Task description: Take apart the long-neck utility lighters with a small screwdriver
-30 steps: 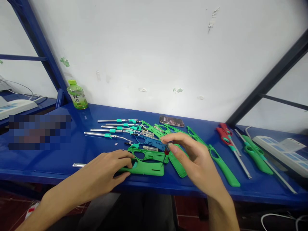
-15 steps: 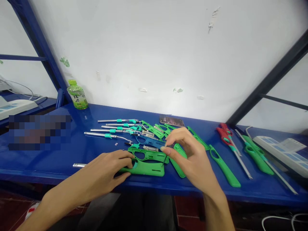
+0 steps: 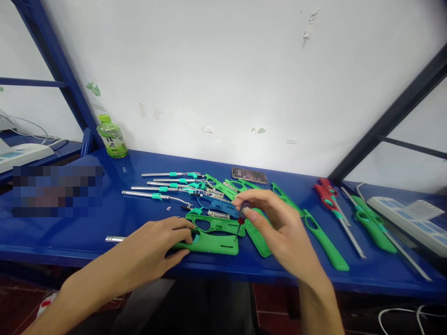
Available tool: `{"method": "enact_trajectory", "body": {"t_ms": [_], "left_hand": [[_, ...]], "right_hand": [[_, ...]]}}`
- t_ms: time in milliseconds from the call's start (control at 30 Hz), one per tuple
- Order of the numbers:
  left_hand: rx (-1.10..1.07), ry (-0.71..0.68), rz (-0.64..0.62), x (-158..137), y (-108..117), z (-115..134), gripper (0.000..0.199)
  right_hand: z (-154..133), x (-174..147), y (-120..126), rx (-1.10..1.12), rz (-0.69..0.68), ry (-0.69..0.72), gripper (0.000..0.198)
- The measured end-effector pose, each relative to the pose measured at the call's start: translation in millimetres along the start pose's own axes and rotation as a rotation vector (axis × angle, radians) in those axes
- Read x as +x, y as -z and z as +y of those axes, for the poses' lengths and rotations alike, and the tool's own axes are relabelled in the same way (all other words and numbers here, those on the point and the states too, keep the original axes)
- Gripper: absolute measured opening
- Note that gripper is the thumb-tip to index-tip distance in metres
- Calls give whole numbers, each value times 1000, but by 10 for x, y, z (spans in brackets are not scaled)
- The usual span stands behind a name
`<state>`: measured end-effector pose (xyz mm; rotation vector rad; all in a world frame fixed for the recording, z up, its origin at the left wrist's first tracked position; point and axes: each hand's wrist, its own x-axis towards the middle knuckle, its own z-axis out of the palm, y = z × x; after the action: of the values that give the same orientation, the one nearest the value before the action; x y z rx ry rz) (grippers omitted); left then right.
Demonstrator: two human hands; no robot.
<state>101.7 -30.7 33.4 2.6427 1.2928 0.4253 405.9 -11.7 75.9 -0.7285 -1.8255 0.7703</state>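
Observation:
My left hand (image 3: pixel 167 242) grips a green gas lighter (image 3: pixel 213 243) lying flat on the blue table; its metal tube pokes out beyond my wrist on the left. Between the thumb and fingers of my right hand (image 3: pixel 268 223) is a small screwdriver (image 3: pixel 240 220) with a dark red handle. Its thin shaft slants down, and the tip meets the right end of the lighter's handle. Just behind lies an opened green handle half (image 3: pixel 216 224), with a blue handle half (image 3: pixel 218 204) farther back. Another green handle piece (image 3: pixel 257 239) lies under the screwdriver hand's left side.
Several metal lighter tubes (image 3: pixel 159 196) with wires lie at the back left. A phone (image 3: pixel 249 175) rests near the wall, a green drink bottle (image 3: pixel 112 137) at the left. Red lighters (image 3: pixel 326 197), a green handle shell (image 3: pixel 326 244) and a green lighter (image 3: pixel 375 225) lie rightward.
My right fingers have shifted their hold on the screwdriver, so its red handle now shows. The tip stays at the same end of the lighter. My left hand has hardly moved.

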Motion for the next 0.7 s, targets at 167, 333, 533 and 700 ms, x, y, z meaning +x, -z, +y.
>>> {"method": "enact_trajectory", "body": {"t_ms": [167,333,533,700], "left_hand": [[11,5,1,10,10,9,13],[14,-1,-1,16,9,9,13],[21,-2,0,10,-1,6,14],[21,-1,1,3,14,16,13]], "right_hand": [[-5,-2,13,-2,15,23,10],[15,-4,15,31,-6,-9,22],[27,-3,-5,-24,-16,-11,11],[32,-23,16,14,-76,-47,28]]}}
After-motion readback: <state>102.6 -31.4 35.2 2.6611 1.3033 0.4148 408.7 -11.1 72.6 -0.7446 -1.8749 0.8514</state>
